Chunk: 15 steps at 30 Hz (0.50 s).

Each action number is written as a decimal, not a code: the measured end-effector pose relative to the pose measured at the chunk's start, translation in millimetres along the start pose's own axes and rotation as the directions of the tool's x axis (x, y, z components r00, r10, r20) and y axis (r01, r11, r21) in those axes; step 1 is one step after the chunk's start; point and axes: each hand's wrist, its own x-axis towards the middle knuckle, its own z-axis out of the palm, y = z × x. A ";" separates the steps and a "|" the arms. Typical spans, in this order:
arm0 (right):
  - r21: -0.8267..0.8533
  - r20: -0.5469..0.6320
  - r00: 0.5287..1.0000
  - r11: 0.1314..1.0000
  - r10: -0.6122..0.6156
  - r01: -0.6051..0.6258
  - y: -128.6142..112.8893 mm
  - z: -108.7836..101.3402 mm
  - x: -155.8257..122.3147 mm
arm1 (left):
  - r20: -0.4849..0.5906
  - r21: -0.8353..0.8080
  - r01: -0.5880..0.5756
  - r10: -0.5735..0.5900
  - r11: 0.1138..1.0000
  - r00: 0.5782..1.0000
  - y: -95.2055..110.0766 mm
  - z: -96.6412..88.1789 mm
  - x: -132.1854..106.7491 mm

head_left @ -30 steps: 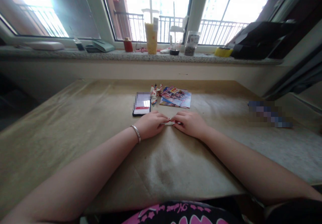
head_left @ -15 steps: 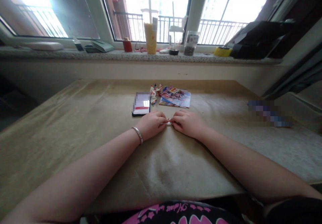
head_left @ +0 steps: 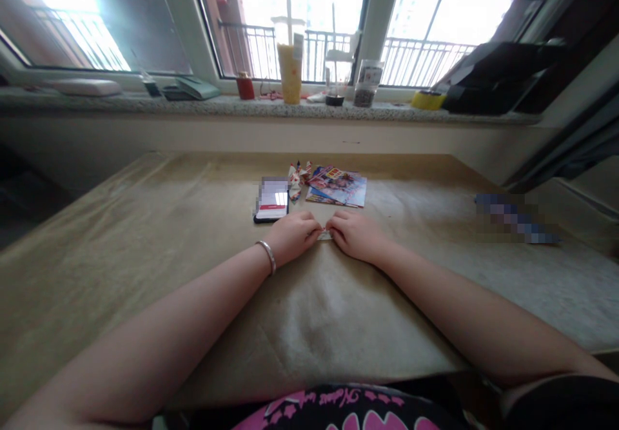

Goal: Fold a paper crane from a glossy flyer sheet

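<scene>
Between my fingertips, low over the cloth-covered table [head_left: 309,307], is a small piece of pale paper [head_left: 324,235] with a bit of red on it. My left hand [head_left: 296,233], with a silver bangle at the wrist, pinches its left side. The right side is pinched by my right hand [head_left: 356,234]. Most of the paper is hidden behind the fingers, so its folds cannot be made out. Just beyond my left hand lies a phone [head_left: 272,201] with a lit screen. Crumpled or folded patterned paper pieces [head_left: 296,182] rest beside the phone.
A stack of colourful printed sheets [head_left: 341,187] lies beyond my right hand. Far right on the table is a blurred bluish flat thing [head_left: 517,218]. Along the windowsill [head_left: 203,106] stand a yellow drink cup [head_left: 290,75], a red jar [head_left: 245,86] and a yellow tape roll [head_left: 428,100].
My fingertips have shifted slightly on the small paper, and a little more of its pale lower edge shows. Both hands stay in nearly the same place.
</scene>
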 end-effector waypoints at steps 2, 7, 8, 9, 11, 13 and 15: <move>0.019 0.005 1.000 1.000 0.022 -0.023 -0.6 1.6 2.0 | 0.010 -0.011 0.018 -0.018 1.000 1.000 -0.7 1.1 1.1; 0.098 0.000 0.997 0.992 0.082 -0.081 -1.0 4.3 6.1 | 0.016 -0.048 0.052 -0.052 0.997 0.999 -3.6 2.9 3.6; 0.117 -0.003 0.996 0.990 0.086 -0.085 -0.5 4.7 6.5 | 0.013 -0.055 0.052 -0.052 0.997 0.999 -4.2 3.1 3.9; 0.134 -0.007 0.996 0.987 0.086 -0.084 0.2 5.1 6.7 | 0.011 -0.063 0.053 -0.052 0.997 0.999 -4.8 3.2 4.1; 0.163 -0.021 0.996 0.983 0.083 -0.079 1.9 6.2 6.9 | 0.012 -0.074 0.058 -0.057 0.996 0.998 -5.9 3.5 4.3; 0.197 -0.041 0.996 0.978 0.082 -0.073 3.8 7.6 7.1 | 0.014 -0.079 0.067 -0.066 0.995 0.998 -6.9 4.3 4.2; 0.231 -0.062 0.995 0.971 0.083 -0.067 5.8 9.5 7.4 | 0.012 -0.079 0.068 -0.067 0.995 0.998 -7.5 5.8 3.9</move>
